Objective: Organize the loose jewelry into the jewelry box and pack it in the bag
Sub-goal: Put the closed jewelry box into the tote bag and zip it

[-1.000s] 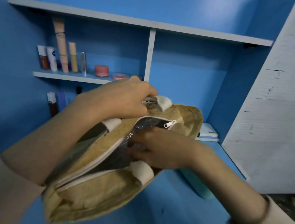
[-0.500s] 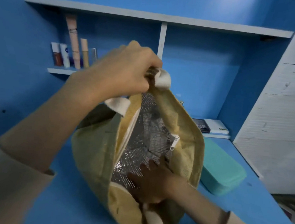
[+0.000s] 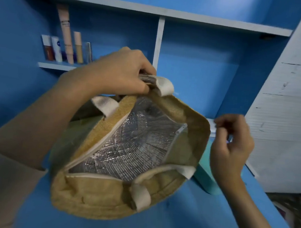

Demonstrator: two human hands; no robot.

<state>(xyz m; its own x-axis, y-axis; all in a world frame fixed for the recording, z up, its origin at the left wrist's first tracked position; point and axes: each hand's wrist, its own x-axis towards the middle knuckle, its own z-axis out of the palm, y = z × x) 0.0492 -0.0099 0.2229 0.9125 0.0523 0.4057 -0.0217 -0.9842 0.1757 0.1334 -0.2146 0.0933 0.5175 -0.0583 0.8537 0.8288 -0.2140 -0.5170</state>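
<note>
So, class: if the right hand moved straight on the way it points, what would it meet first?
Likely the bag, whose right rim lies just left of the right hand; depth is unclear.

No lettering could be read.
A white tube [image 3: 56, 50] on the shelf [image 3: 56, 66] bore a round dark-blue mark and the tall pink tube [image 3: 66, 35] bore dark print, both too blurred to read.

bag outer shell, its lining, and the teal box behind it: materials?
Bag shell: tan coarse-woven fabric, jute-like, matte; the weave texture shows. Lining: silver foil, likely insulating film; shiny, creased, fine grid pattern. Teal box: smooth, matte, rounded edge; plastic or faux leather, can't tell, mostly hidden by the bag.
</note>
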